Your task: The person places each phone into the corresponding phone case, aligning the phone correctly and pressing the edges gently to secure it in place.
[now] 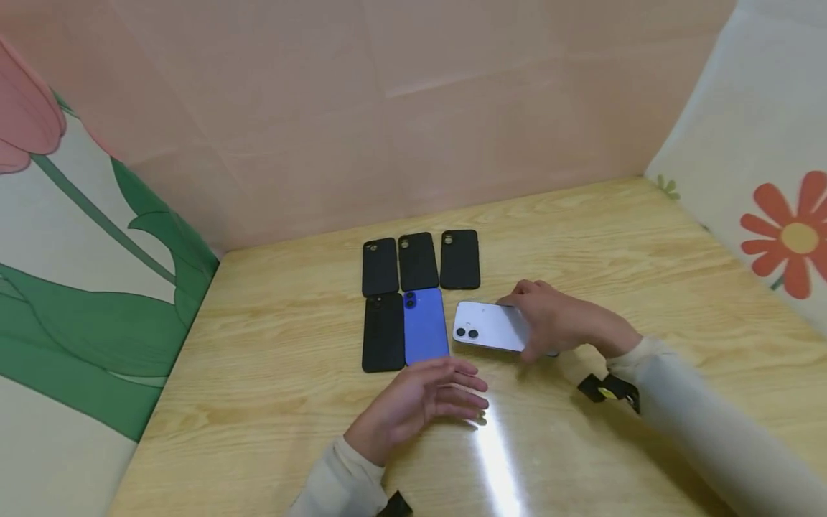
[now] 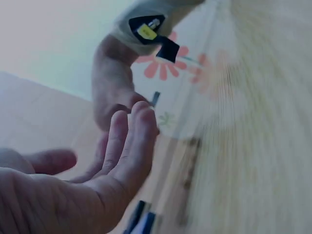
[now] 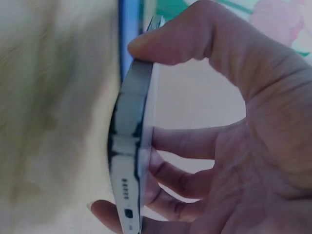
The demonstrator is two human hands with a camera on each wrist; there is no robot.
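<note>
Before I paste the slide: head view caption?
Right hand grips a white smartphone beside a blue smartphone, three black phone cases behind; left hand empty.

Indoors, screened-off tabletop corner; home, shop or office, can't tell. Wood-grain surface (image 1: pixel 265 373), creased pink backdrop (image 1: pixel 420 108) behind, tulip-print sheet (image 1: pixel 84 337) one side, daisy-like flower-print sheet (image 1: pixel 762 129) other.

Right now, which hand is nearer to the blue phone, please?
Left. The left hand is by the near end of the blue phone; the right hand is farther off to the right, gripping the white phone.
</note>
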